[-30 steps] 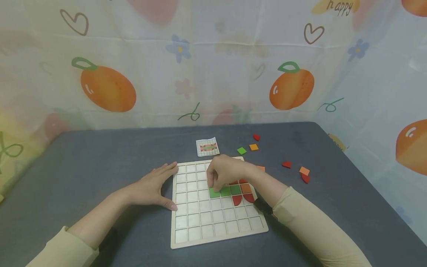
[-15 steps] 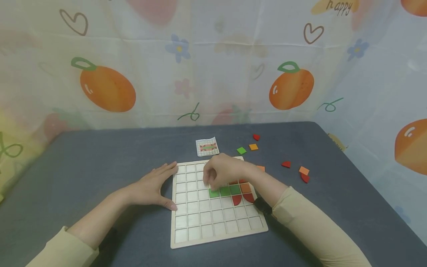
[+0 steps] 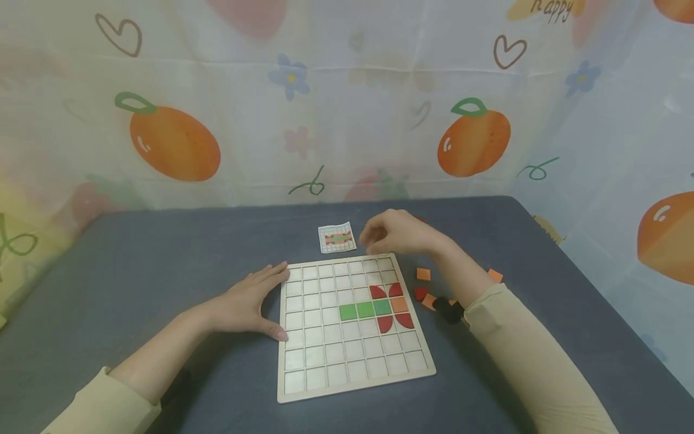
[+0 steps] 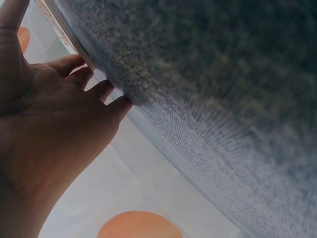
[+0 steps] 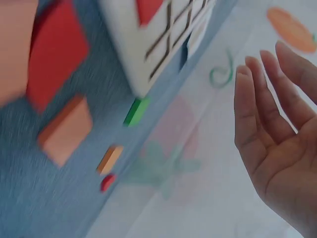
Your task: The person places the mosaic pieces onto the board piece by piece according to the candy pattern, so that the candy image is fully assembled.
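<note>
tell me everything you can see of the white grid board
The grid board is thin and roughly square, with a pale, wooden-looking frame and white cells divided by thin lines. It lies flat on the dark table, slightly askew. Toward its right side, three green squares and an orange square form a row, with two curved red pieces above and two below. The left hand touches its left edge.

A fruit-printed curtain [image 3: 347,114] hangs behind the dark table [image 3: 206,247]

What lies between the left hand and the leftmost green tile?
In the head view, three bare cells of the board lie in line with the tile.
</note>
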`<state>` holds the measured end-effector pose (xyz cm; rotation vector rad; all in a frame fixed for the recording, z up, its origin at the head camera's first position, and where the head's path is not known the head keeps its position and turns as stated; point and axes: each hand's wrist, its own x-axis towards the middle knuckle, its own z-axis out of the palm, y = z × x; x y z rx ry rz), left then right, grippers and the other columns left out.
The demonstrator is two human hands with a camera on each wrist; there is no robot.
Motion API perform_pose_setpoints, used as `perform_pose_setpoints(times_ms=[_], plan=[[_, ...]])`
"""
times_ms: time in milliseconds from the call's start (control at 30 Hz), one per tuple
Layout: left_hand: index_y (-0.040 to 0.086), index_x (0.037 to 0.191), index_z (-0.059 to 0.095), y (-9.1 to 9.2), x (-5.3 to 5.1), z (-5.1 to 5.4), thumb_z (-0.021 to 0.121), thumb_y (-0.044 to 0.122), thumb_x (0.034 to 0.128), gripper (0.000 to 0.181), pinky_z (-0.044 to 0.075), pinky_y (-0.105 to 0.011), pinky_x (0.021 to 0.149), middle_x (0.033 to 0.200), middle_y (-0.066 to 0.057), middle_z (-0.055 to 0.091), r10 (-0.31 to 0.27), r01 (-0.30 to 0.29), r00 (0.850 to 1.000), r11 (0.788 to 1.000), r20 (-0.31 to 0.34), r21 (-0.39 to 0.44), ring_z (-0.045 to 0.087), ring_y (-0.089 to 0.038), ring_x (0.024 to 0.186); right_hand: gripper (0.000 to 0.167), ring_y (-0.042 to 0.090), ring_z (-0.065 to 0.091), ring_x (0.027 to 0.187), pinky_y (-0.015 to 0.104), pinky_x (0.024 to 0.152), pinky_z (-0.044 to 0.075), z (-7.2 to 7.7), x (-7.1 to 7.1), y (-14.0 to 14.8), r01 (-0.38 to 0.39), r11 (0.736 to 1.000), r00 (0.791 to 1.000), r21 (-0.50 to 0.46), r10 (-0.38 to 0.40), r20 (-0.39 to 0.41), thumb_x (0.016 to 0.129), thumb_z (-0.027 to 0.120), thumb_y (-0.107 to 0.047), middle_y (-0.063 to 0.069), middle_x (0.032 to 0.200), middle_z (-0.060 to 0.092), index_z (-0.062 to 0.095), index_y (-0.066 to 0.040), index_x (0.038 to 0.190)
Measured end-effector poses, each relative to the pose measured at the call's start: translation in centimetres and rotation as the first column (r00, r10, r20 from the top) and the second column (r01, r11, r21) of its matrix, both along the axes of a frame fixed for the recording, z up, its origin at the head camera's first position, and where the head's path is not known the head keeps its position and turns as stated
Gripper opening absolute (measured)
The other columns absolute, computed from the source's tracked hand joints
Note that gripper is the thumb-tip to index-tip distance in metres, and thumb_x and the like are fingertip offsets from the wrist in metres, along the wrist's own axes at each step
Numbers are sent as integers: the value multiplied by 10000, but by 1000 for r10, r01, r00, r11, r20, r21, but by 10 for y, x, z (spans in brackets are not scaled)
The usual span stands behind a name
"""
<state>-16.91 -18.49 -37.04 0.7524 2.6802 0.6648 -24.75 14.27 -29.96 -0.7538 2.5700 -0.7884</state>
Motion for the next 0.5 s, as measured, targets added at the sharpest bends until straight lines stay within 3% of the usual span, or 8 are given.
perform_pose_setpoints(times_ms=[267,500], plan=[[-10,1542,274,-1,0,0,834,594,654,1211,153,-694,1190,1657,-192,182,1,-1,1000,1000,0,-1,152,-489,1514,328,369,675,1003,494,878,567,-5,-30,31,143,986,989,-88,-139,47,927,670,-130,189,1221,689,658,-31,1240],[-5,1545,268,-1,-2,-2,828,605,653,1217,148,-695,1190,1660,-184,178,-2,2,1000,1000,-2,1,146,-486,1516,371,341,640,1131,484,958,545,-16,-46,38,177,984,982,-1,-176,63,924,661,-107,212,1296,641,631,-12,1281]])
